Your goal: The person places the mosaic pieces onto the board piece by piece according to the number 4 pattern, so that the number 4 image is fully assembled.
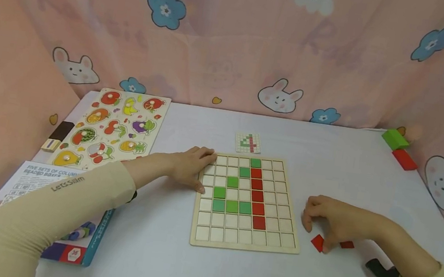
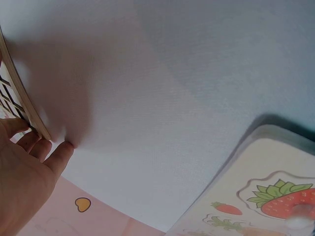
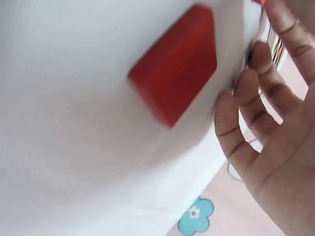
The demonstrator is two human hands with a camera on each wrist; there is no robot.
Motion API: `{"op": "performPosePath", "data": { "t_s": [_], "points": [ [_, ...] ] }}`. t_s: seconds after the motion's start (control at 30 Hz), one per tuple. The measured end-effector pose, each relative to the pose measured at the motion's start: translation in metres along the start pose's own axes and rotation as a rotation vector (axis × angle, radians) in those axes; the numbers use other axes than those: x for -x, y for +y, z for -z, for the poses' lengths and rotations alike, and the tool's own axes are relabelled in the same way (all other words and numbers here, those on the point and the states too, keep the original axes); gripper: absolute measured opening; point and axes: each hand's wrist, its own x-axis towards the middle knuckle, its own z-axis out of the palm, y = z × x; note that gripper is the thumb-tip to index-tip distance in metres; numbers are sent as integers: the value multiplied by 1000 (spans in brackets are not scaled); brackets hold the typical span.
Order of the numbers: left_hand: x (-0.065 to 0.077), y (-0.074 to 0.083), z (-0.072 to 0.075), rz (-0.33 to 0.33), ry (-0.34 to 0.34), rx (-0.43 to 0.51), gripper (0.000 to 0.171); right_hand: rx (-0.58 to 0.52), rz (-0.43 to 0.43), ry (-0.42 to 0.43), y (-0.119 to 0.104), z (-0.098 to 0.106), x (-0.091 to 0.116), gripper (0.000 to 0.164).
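A square wooden grid board lies on the white table, with green tiles and a column of red tiles in its cells. My left hand rests at the board's upper left, thumb and fingers spread along the edge; the left wrist view shows fingertips touching its corner. To the right of the board, my right hand reaches down with bent fingers. Its thumb is beside a loose red tile; a pinch is not visible. Another red tile lies close to that hand.
Above the board lies a small pattern card. On the left are a fruit puzzle board, a printed box and a black-and-cream block. Green and red blocks sit at the far right, by the pink curtain.
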Motion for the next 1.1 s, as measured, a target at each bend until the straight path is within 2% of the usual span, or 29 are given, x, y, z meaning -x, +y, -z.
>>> {"op": "performPosePath", "data": {
  "t_s": [0.13,0.3,0.47,0.53,0.6,0.73,0.87,1.1],
  "points": [
    [0,1,0,0,-3,0,101,42,-32,90,-2,0,-7,29],
    [0,1,0,-3,-4,2,102,22,-112,244,1,5,-15,26],
    [0,1,0,-6,0,0,101,-8,-74,427,-3,8,-25,22],
    [0,1,0,-6,1,-1,101,-53,-55,458,-9,7,-30,21],
    [0,0,0,-5,3,-1,101,-112,-46,442,-17,5,-36,20],
    [0,0,0,0,0,5,102,-232,2,298,-35,-3,-46,13],
    [0,0,0,2,1,7,101,-282,82,183,-52,-12,-53,8],
    [-1,-1,-1,-1,-2,2,102,-257,135,144,-68,-26,-58,7]
  ]
}}
